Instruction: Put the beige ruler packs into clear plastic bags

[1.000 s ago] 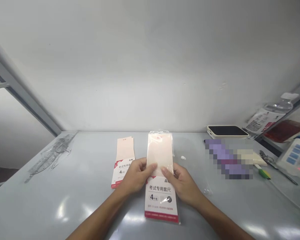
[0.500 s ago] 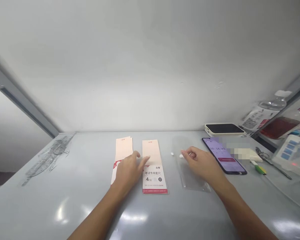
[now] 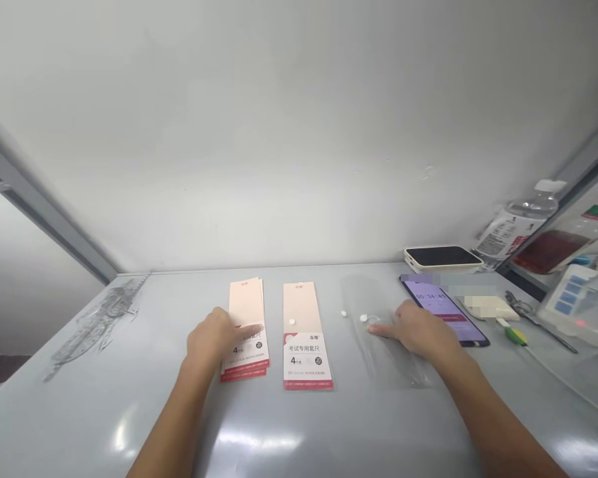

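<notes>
My left hand (image 3: 214, 338) rests on the stack of ruler packets (image 3: 246, 312) near the worktop's (image 3: 80, 411) front edge, fingers pressed together. My right hand (image 3: 418, 328) lies on the clear plastic bag (image 3: 373, 299), fingers together. Unpacking looks nearly finished; the bag seems next to clear.

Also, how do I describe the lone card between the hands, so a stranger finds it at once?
On the grey table, look between the two hands. The peach-and-white card lies there, with a stack of similar cards under the left hand and a clear plastic sleeve under the right hand. Unlike the stack, it is alone, with a small white dot on its peach half.
</notes>
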Action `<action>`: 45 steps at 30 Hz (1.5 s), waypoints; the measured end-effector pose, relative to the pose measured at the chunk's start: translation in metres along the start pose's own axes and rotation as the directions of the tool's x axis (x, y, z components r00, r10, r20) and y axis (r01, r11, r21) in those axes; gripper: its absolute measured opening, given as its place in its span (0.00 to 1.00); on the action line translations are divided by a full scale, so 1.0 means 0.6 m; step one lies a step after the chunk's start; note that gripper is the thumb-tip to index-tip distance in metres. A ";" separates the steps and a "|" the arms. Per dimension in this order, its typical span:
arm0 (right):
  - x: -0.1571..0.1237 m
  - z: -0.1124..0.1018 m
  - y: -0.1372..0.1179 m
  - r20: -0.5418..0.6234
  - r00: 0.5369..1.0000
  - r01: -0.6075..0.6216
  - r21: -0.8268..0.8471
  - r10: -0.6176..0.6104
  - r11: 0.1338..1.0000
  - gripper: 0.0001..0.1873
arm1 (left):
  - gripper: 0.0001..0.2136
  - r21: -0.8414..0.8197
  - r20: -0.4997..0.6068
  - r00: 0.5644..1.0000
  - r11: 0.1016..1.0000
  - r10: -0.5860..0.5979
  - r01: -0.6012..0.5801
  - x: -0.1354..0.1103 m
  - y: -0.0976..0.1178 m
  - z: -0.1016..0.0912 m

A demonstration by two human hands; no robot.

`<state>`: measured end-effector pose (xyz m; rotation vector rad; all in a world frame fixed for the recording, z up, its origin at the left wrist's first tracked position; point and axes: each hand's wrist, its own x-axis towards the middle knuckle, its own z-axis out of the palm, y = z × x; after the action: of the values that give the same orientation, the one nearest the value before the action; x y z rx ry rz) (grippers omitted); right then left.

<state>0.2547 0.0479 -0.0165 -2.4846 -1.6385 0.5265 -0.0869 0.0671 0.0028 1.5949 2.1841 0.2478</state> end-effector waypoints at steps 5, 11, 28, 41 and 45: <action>0.014 0.004 0.019 0.004 1.000 0.000 0.095 0.000 0.995 0.27 | 0.24 0.047 0.022 0.999 0.998 -0.045 0.044 -0.005 0.007 -0.005; 0.026 0.004 0.031 -0.093 0.994 0.080 0.223 -0.060 0.972 0.34 | 0.29 -0.046 -0.070 0.997 0.999 -0.020 0.017 -0.007 0.016 -0.009; -0.098 0.024 -0.090 -0.227 0.886 0.400 0.814 -0.404 0.422 0.27 | 0.18 -0.881 -0.055 0.871 0.387 0.489 -0.272 -0.142 0.115 0.074; -0.145 0.004 -0.105 -0.203 0.842 0.354 0.907 -0.500 0.227 0.25 | 0.15 -0.869 -0.061 0.867 0.400 0.495 -0.290 -0.151 0.111 0.068; -0.135 0.014 -0.102 -0.186 0.881 0.244 0.966 -0.435 0.081 0.24 | 0.14 -0.823 -0.135 0.945 0.497 0.299 -0.275 -0.127 0.107 0.069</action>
<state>0.1702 -0.0016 0.0108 -0.9953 -1.1286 1.2217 0.0061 0.0124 0.0077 1.3063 1.3349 1.1794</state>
